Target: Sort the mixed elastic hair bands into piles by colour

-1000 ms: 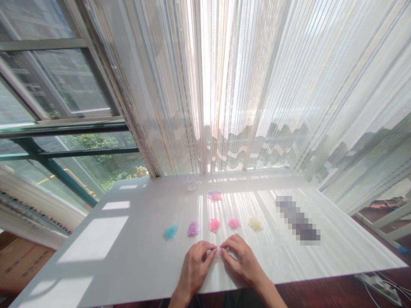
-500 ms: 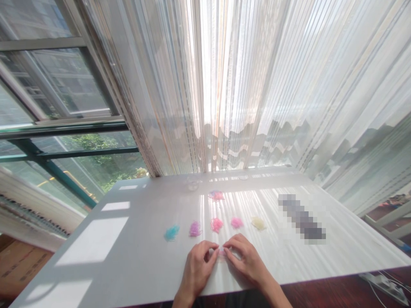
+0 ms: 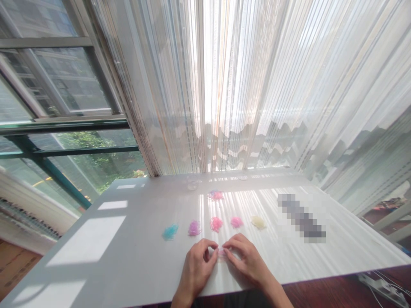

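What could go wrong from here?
The right hand is close to the light pink pile; a knuckle could scatter it. The purple pile and hot pink pile lie loose on the table, so a nudge might mix them. The pink bits near the left hand look small and could slip.

I get a bright, daylit feed, backlit through the sheer striped curtain [image 3: 244,85], whose upper-centre folds glare almost white. Hard-edged sun patches [image 3: 88,239] lie on the white table [image 3: 144,265] at lower left, and thin bright streaks cross its middle. I see soft shadow beneath the right hand [image 3: 245,259]. Wide-angle distortion tilts the window [image 3: 72,81] at upper left; fine detail smears, and a pixelated block [image 3: 302,216] covers part of centre right.
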`<state>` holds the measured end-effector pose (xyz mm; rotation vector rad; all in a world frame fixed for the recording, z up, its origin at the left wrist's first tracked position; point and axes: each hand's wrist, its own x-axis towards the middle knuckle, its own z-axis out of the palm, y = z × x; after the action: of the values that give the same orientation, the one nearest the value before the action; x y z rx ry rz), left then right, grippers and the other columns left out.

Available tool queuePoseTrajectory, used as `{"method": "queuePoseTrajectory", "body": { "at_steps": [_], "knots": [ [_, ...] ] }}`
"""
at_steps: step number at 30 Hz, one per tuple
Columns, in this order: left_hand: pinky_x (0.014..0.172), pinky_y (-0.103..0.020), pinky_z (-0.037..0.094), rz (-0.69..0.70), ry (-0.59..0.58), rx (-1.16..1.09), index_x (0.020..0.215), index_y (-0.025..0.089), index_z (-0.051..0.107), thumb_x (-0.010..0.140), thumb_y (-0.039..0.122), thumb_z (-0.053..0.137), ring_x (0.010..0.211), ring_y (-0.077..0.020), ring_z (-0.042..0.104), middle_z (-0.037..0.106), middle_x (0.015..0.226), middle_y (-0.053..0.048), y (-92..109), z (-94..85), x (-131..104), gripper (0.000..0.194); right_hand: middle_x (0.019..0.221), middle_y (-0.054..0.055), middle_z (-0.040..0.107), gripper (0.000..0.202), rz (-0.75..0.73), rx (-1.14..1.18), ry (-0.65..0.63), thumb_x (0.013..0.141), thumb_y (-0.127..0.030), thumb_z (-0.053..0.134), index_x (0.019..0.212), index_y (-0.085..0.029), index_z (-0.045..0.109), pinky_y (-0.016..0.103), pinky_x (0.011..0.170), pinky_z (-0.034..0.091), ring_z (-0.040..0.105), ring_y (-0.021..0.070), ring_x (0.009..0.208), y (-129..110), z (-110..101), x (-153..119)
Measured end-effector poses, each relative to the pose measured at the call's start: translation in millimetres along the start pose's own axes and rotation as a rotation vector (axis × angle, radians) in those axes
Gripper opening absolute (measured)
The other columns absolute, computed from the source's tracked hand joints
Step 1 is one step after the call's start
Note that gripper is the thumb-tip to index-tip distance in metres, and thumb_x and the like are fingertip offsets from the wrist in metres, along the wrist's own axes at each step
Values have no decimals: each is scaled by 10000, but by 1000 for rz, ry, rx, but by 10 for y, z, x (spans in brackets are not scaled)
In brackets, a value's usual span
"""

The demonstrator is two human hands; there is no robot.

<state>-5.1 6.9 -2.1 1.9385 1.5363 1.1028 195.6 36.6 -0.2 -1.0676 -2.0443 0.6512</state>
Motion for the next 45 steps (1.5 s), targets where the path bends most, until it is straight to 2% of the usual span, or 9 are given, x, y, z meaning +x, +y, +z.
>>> {"method": "queuePoseTrajectory", "body": {
  "at_steps": [12, 29, 37, 45],
  "knots": [
    [628, -251, 524, 25, 5, 1, 874, 218, 714, 921, 276, 626, 618, -154, 648, 722, 760, -8, -17, 2, 4, 116, 855, 44, 696, 145, -13, -36, 39, 955, -231, 619, 905, -238, 754, 331, 760, 561, 687, 211, 836, -6, 18, 6],
    [641, -256, 514, 29, -5, 14, 886, 225, 718, 914, 265, 658, 617, -152, 632, 700, 727, 3, -22, 11, -10, 78, 888, 56, 695, 149, -64, 24, -14, 964, -212, 617, 967, -237, 764, 317, 777, 565, 674, 202, 865, 19, 5, -21],
    [647, -233, 498, -13, -56, -49, 923, 225, 709, 937, 271, 638, 658, -140, 623, 711, 812, 2, 17, -18, -28, 85, 874, 50, 687, 142, -93, 26, -13, 931, -168, 650, 966, -240, 768, 310, 758, 562, 671, 199, 850, 41, 15, -22],
    [677, -239, 494, -60, -55, -80, 908, 207, 720, 914, 284, 651, 667, -141, 612, 703, 815, -8, 78, -33, -22, 104, 892, 59, 695, 142, -107, 52, 41, 954, -206, 628, 970, -230, 768, 320, 771, 565, 682, 207, 864, 55, 15, -28]
  ]
}}
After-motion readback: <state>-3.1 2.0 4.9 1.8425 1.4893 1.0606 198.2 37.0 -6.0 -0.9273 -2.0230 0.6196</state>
